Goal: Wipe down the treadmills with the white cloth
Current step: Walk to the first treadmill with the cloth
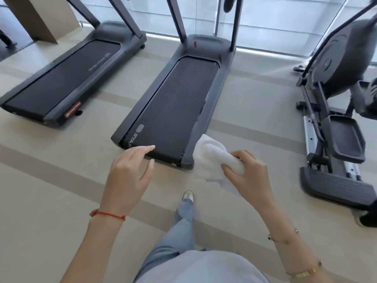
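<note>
Two dark grey treadmills stand side by side on the beige floor. The nearer treadmill (175, 107) runs up the middle of the view, its rear end just ahead of my hands. The second treadmill (65, 78) lies to the left. My right hand (248, 176) is shut on a crumpled white cloth (214, 156), held in the air beside the near treadmill's rear right corner. My left hand (128, 176) hovers with fingers spread over the rear left end of that belt, holding nothing.
An elliptical trainer (334, 119) stands at the right, its pedals close to my right arm. Frosted windows (275, 23) run along the back. A brown pillar (40, 17) rises at the top left. My leg and shoe (187, 197) step forward on the striped floor.
</note>
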A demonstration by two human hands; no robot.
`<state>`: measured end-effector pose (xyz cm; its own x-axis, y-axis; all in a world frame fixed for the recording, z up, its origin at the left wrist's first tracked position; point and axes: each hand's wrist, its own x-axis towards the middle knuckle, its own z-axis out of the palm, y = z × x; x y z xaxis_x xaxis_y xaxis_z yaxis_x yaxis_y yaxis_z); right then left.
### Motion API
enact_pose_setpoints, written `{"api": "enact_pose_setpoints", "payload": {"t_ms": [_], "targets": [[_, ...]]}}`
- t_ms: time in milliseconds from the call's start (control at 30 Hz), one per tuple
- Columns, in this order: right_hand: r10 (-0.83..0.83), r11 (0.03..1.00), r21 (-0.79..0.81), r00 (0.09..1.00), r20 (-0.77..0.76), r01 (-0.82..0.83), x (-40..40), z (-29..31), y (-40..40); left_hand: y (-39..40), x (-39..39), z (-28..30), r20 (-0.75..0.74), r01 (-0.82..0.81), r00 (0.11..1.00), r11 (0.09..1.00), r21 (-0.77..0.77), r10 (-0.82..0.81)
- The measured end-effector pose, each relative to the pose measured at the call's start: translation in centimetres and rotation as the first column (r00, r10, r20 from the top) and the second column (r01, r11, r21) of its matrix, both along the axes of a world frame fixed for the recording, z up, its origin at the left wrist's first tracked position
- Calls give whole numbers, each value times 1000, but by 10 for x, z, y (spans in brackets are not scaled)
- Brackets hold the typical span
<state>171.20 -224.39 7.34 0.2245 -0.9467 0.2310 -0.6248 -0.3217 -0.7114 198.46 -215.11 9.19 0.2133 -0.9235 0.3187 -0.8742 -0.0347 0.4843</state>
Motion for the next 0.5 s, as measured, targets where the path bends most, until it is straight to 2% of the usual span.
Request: {"api": "enact_pose_setpoints", "payload": {"t_ms": [233,500], "targets": [[-53,998,-19,998,19,53,18,-7,-145,-163,24,-7,-42,70,997,997,-28,-71],[-102,994,-32,995,15,102,31,14,-325,-360,39,14,-39,133,990,990,-39,-135]]}}
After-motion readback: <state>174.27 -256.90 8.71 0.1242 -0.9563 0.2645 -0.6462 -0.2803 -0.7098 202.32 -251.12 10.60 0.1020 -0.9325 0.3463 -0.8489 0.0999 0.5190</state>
